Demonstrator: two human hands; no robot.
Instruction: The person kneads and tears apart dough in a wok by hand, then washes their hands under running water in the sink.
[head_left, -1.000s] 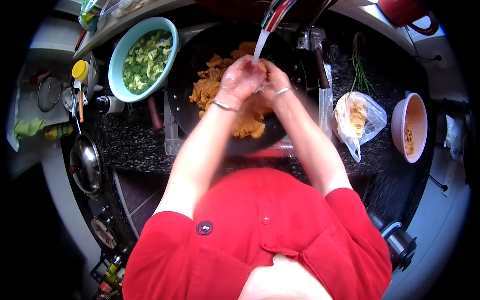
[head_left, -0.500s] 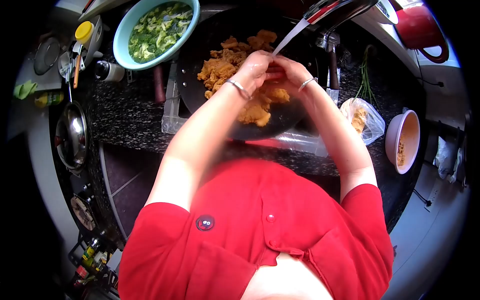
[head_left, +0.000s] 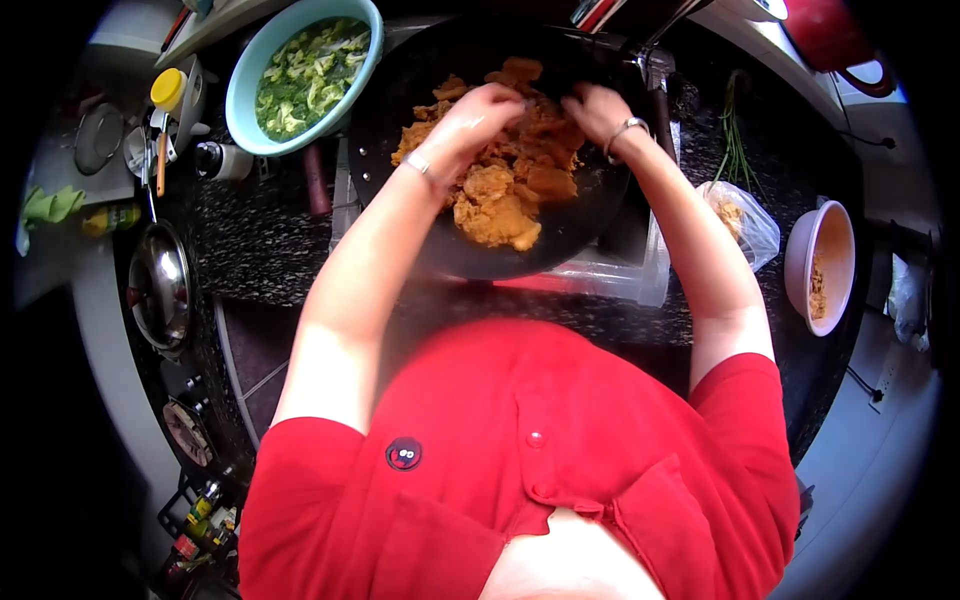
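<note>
Orange-brown fried pieces fill the black pan that sits under the tap, on the dark speckled counter. My left hand rests on the pile at its far left side, fingers curled down onto a piece; whether they grip it or only press on it cannot be told from this view. My right hand rests on the far right side of the pile, fingers bent and touching the pieces, and no grip is confirmed there either. Both wrists carry a thin metal bangle. No water runs from the tap at this moment. As a judgement, the work on the pieces is partway: most of the pile lies heaped toward the near rim, untouched by either hand, and only the far pieces are under my fingers. Left of the pan stands a light blue bowl of chopped green vegetables. To the right lie a clear plastic bag and a pink bowl, each holding some brown crumbs.
</note>
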